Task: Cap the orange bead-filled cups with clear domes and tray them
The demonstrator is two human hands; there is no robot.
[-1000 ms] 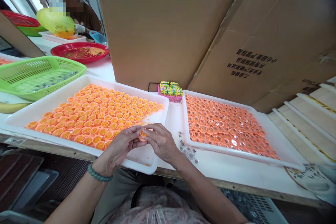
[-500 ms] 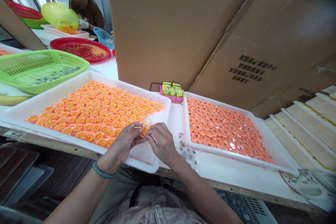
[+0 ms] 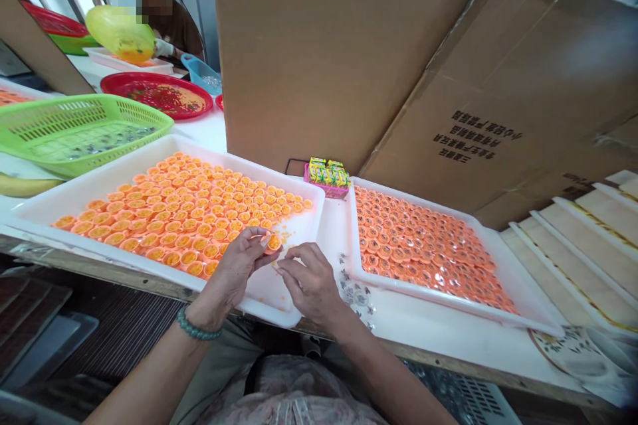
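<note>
My left hand (image 3: 235,271) pinches a small orange cup (image 3: 272,244) with a yellow-orange filling, tilted so its top faces me. Just right of it is my right hand (image 3: 315,285), thumb and forefinger pressed together; whatever lies between them is too small to make out. Both hands are over the near right end of a white tray (image 3: 272,313). Rows of similar orange cups (image 3: 189,212) fill most of that tray, and tiny yellow-orange bits are scattered on its bare end. Small clear pieces (image 3: 356,297) lie on the table beside my right hand.
At right, a second white tray (image 3: 541,322) holds orange cups with shiny, dark-marked tops. A pink basket (image 3: 333,191) of yellow-green packets stands between the trays. Cardboard (image 3: 319,46) walls the back. A green basket (image 3: 90,163) and red tray (image 3: 207,106) are left; a person (image 3: 182,30) sits beyond.
My right fingers have come away from the orange cup and moved slightly right and down. The cup has tipped, showing its filled top, still in my left hand.
</note>
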